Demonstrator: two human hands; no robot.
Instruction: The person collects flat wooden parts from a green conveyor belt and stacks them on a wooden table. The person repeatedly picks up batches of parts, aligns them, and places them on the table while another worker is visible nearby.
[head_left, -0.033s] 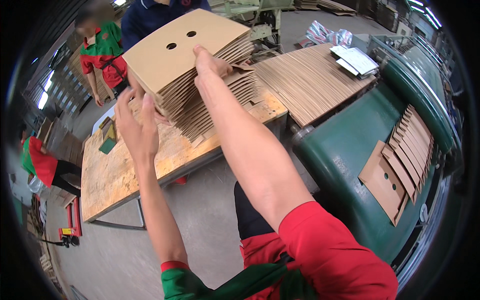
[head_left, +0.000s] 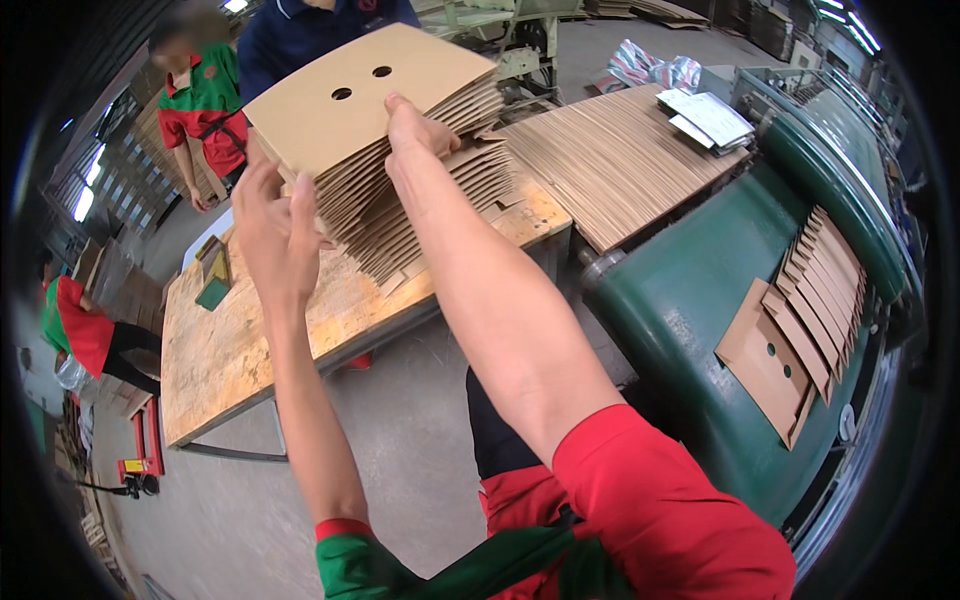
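A tall stack of flat, folded brown cardboard boxes (head_left: 415,55) rises from the wooden table, two round holes in its top piece. Its layers fan out unevenly, with a gap between upper and lower parts. My right hand (head_left: 422,132) grips the near right side of the upper part, thumb on top and fingers partly hidden in the layers. Beside the stack's left corner, my left hand (head_left: 277,232) is open, thumb raised and fingers slightly bent. Whether its fingertips touch the cardboard is hard to tell. A co-worker in navy (head_left: 315,45) stands behind the stack.
The worn wooden table (head_left: 215,360) holds a yellow and green tool (head_left: 212,285). At right, more cardboard pieces (head_left: 770,350) lie overlapped on a green conveyor belt (head_left: 680,290). Papers (head_left: 712,120) rest on a large cardboard pile (head_left: 610,160). Another worker (head_left: 205,115) stands at far left.
My left hand's fingers have bent a little and come closer to the stack's left corner. The stack and my right hand have hardly shifted.
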